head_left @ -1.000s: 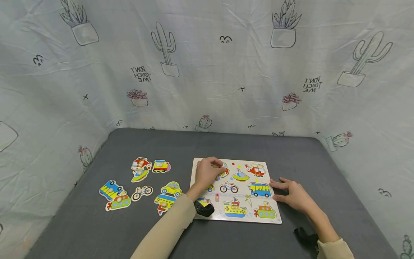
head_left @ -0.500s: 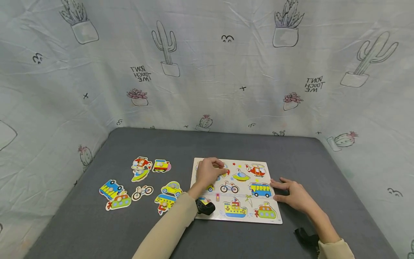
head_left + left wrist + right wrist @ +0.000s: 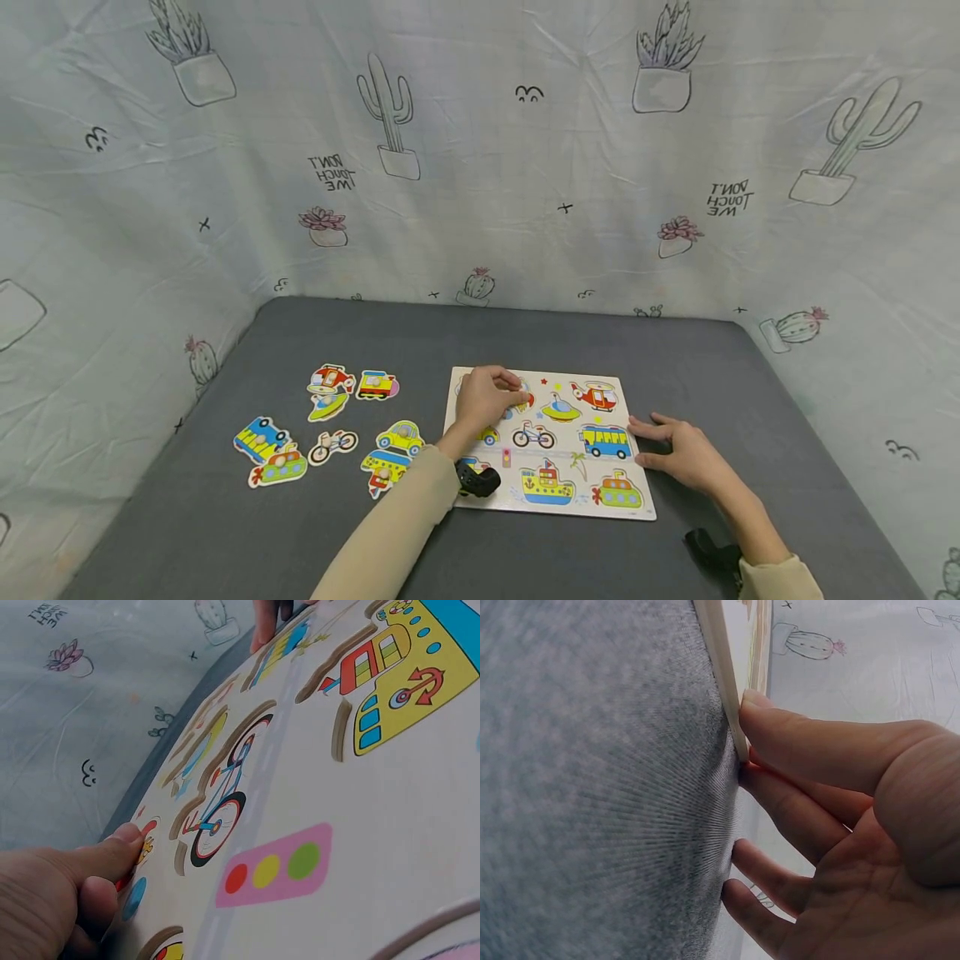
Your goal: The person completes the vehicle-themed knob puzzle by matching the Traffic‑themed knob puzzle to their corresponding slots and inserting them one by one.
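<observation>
My left hand (image 3: 483,404) is over the upper left of the wooden puzzle board (image 3: 555,504), thumb and fingers pinching a puzzle piece (image 3: 529,401) mostly hidden under them; a bit of red and yellow shows. In the left wrist view the thumb (image 3: 112,855) lies low against the board beside that red part. My right hand (image 3: 682,450) rests at the board's right edge, fingers extended, thumb and index fingertips touching the edge, as the right wrist view shows with the thumb (image 3: 810,746). Recesses printed with a bicycle (image 3: 534,435), bus (image 3: 605,442) and ship (image 3: 547,483) face up.
Left of the board lie loose pieces: a helicopter (image 3: 332,379), flying saucer (image 3: 327,407), train (image 3: 377,385), bus (image 3: 260,439), submarine (image 3: 279,469), bicycle (image 3: 332,447), car (image 3: 401,437) and ship (image 3: 390,467). A cactus-print cloth (image 3: 480,167) surrounds the grey table (image 3: 202,533).
The left hand's fingertips have shifted very slightly to the right over the piece. My right hand stays at the board's edge, and the loose pieces lie as before.
</observation>
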Motion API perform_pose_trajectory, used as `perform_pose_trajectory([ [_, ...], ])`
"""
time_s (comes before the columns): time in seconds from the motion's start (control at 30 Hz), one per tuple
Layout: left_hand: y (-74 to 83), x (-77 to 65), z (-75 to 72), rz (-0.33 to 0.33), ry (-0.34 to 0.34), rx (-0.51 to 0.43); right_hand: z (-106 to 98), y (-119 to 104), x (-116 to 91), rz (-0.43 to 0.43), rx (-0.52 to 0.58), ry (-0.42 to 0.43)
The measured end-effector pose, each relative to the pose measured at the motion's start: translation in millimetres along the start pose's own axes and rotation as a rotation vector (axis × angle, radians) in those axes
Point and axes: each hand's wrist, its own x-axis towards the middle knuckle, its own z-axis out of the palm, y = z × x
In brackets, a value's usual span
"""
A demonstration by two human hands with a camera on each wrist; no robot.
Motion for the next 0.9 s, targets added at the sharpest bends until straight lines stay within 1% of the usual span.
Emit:
perform_pose_trajectory([
  [0.33,0.2,-0.5,3.3,-0.017,-0.011,-0.012,-1.2,3.2,-0.8,0.018,0.0,-0.01],
  [0.9,-0.2,-1.0,-0.1,-0.016,-0.011,-0.036,-1.7,-0.6,1.0,0.013,-0.008,-0.005],
])
